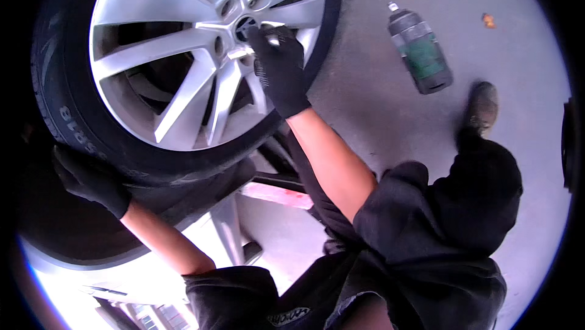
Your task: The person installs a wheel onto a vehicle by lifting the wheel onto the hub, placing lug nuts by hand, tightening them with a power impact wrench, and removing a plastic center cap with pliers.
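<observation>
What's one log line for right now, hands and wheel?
Right hand: at centre of silver wheel | Left hand: at lower tyre edge | Dark bottle: on floor

Tire (pixel 64 86) and wheel (pixel 164 41) cut off by the upper edge, center cap (pixel 244 24) partly hidden behind the right hand (pixel 279 68), its grip unclear, left hand (pixel 91 178) with fingers lost in shadow, bottle label (pixel 422 57) blurred, orange scrap (pixel 489 21) too small to identify

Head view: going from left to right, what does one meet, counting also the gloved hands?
Left hand in a black glove → right hand in a black glove → dark bottle with a green label → brown shoe.
</observation>
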`<state>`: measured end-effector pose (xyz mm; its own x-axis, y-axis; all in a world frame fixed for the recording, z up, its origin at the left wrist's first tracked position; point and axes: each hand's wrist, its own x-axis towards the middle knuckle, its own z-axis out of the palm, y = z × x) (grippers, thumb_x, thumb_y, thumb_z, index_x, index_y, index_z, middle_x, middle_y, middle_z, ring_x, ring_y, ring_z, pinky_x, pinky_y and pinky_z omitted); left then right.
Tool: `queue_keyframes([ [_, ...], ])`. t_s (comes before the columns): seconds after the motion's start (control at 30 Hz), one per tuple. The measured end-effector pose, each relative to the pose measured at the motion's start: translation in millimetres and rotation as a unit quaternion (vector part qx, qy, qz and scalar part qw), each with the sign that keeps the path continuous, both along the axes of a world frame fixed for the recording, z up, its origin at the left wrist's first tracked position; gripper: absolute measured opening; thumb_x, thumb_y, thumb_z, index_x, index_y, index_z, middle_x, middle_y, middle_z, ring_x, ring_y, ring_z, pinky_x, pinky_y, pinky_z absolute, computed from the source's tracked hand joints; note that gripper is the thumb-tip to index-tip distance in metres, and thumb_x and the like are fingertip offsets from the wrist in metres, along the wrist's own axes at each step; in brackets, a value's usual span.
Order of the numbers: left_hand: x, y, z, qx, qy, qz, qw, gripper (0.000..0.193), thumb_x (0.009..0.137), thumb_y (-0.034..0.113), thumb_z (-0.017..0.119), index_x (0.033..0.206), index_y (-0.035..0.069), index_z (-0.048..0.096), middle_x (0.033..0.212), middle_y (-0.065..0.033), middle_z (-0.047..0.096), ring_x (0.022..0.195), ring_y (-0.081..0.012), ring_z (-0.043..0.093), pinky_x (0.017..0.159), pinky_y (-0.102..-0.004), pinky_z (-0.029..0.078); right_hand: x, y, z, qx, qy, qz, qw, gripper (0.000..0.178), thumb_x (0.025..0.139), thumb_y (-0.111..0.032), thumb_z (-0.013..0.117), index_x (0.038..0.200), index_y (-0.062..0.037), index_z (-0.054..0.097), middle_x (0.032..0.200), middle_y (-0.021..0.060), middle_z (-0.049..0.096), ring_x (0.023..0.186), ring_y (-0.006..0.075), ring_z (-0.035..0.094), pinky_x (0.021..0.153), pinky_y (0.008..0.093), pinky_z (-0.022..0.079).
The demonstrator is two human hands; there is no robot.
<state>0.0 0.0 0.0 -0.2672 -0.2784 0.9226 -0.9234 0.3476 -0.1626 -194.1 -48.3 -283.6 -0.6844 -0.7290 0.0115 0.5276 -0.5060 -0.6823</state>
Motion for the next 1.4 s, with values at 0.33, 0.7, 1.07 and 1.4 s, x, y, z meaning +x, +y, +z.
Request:
queue_keyframes([
  [0.33, -175, 75, -276, 0.606, 0.402, -0.315, 0.610, 0.040, 0.091, 0.009, 0.054, 0.129, 0.001, 0.044, 0.113, -0.0081, 0.057, 0.100, -0.0170, 0.056, 0.092, -0.0296, 0.045, -217, 235, 30, 0.197, 0.154, -0.166, 0.954, 0.019, 0.086, -0.006, 0.047, 0.101, 0.0026, 0.055, 0.087, 0.0114, 0.064, 0.070, 0.0154, 0.062, 0.059, 0.0226, 0.051],
  [0.7, -381, 81, -427, 0.724, 0.406, -0.409, 0.379, 0.019, 0.088, 0.018, 0.053, 0.094, 0.004, 0.065, 0.089, -0.0030, 0.065, 0.081, -0.0130, 0.059, 0.075, -0.0283, 0.048, -207, 268, -262, 0.364, 0.726, 0.028, 0.583, 0.043, 0.087, -0.022, 0.050, 0.126, -0.0054, 0.050, 0.122, 0.0111, 0.054, 0.106, 0.0285, 0.054, 0.097, 0.0468, 0.038],
  [1.07, -568, 271, -229, 0.880, 0.277, -0.265, 0.278, 0.021, 0.090, 0.019, 0.050, 0.092, 0.003, 0.063, 0.093, -0.0077, 0.064, 0.086, -0.0173, 0.061, 0.082, -0.0320, 0.048, -335, 459, -54, 0.315, 0.109, 0.202, 0.921, 0.042, 0.087, -0.023, 0.048, 0.124, -0.0034, 0.050, 0.121, 0.0139, 0.054, 0.107, 0.0303, 0.053, 0.096, 0.0478, 0.039],
  [1.4, -866, 147, 175, 0.835, 0.539, -0.111, 0.015, 0.026, 0.082, 0.026, 0.048, 0.076, 0.005, 0.061, 0.075, -0.0119, 0.064, 0.073, -0.0255, 0.060, 0.075, -0.0359, 0.049, -718, 335, 267, 0.371, 0.014, 0.144, 0.917, 0.042, 0.087, -0.025, 0.045, 0.122, -0.0016, 0.051, 0.120, 0.0164, 0.055, 0.108, 0.0319, 0.053, 0.095, 0.0487, 0.040],
])
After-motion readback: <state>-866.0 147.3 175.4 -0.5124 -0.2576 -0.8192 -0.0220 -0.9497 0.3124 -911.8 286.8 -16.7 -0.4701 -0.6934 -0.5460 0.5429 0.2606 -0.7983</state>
